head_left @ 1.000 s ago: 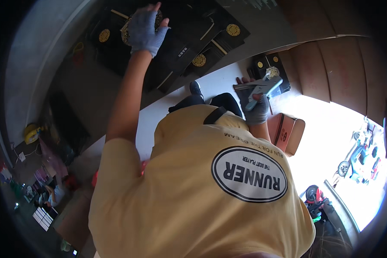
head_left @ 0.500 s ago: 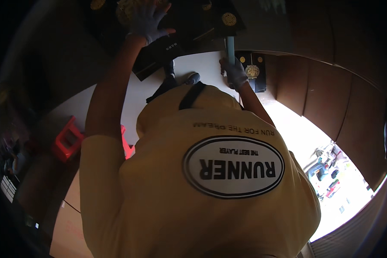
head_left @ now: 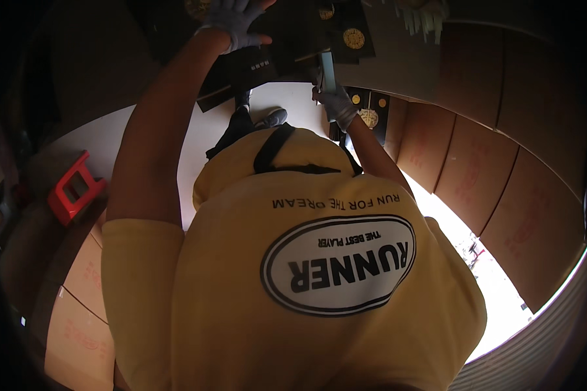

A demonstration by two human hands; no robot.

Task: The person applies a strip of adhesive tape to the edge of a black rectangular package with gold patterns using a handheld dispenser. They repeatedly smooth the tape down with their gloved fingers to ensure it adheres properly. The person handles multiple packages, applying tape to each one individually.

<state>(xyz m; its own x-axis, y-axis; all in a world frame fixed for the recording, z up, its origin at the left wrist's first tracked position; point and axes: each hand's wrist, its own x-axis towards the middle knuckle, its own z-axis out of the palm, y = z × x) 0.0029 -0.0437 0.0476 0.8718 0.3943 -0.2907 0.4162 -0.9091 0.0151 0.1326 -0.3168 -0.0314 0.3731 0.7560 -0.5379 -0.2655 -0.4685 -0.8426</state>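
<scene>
My left hand (head_left: 237, 25), in a grey glove, is spread out over dark flat boxes with gold round emblems. One black box (head_left: 244, 70) lies just below it at the table's near edge. My right hand (head_left: 338, 109), gloved too, is closed around a pale blue flat strip (head_left: 329, 73). The strip points up, and its far end meets the edge of the dark boxes; I cannot tell what kind of tool or part it is. Beyond that end, a black sheet or box with a gold emblem (head_left: 353, 39) lies on the table.
Below the table edge, more black packages with gold emblems (head_left: 369, 117) stand beside my right hand. Large brown cartons (head_left: 469, 163) line the right, and others (head_left: 78, 339) stand lower left. A red plastic stool (head_left: 77, 189) is at left. A pale glove-like thing (head_left: 424, 19) is at the top right.
The view has shifted and brightened. My right hand and the blue strip appear further left, still together. My left hand stays spread over the boxes, slightly higher and further right in view.
</scene>
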